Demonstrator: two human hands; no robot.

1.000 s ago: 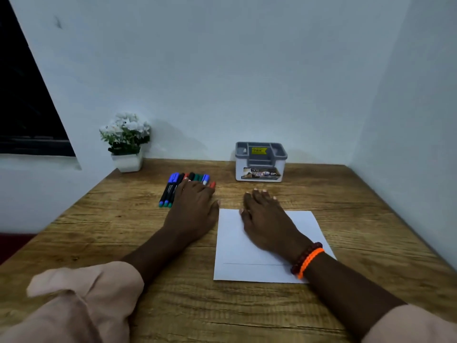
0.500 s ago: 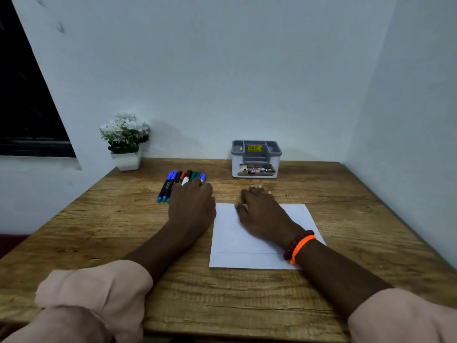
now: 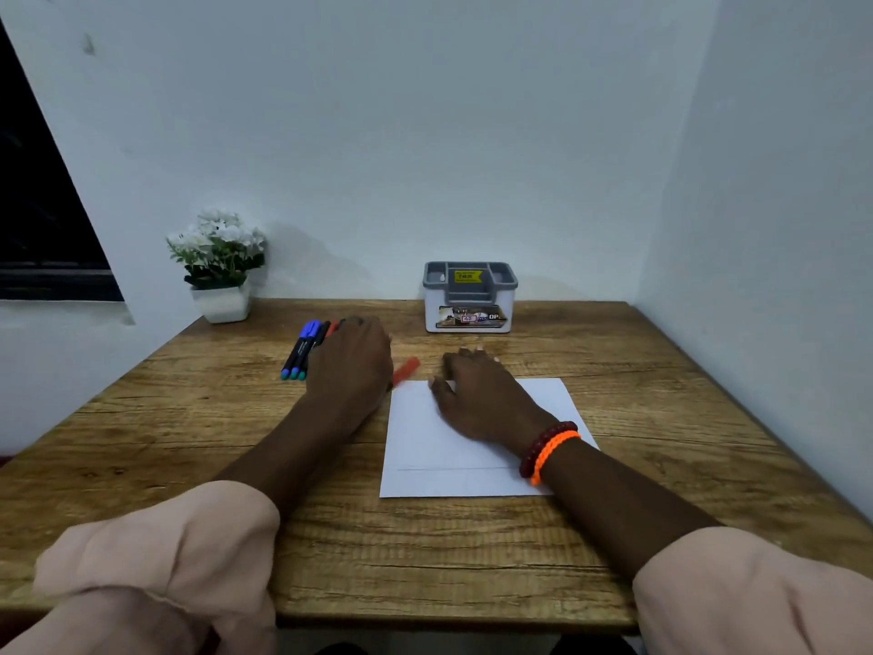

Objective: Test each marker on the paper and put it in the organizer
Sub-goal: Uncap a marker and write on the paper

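A white sheet of paper (image 3: 439, 465) lies on the wooden table (image 3: 472, 550), with a faint line near its front edge. My right hand (image 3: 482, 394) rests flat on the paper's far left part, fingers spread. My left hand (image 3: 352, 366) covers a row of markers (image 3: 302, 349) left of the paper; blue and black ones show beside it. A red marker (image 3: 407, 369), blurred, sticks out from under the left hand toward the paper's far corner, apparently gripped. The grey and white organizer (image 3: 467, 319) stands at the back, with nothing visible in its compartments.
A small white pot of white flowers (image 3: 219, 267) stands at the table's back left corner. Walls close the table off at the back and right. A dark window is at the left. My loose peach sleeves hang over the table's front edge.
The red marker has come out of the row and now pokes out to the right of my left hand. My right hand has stayed on the paper.
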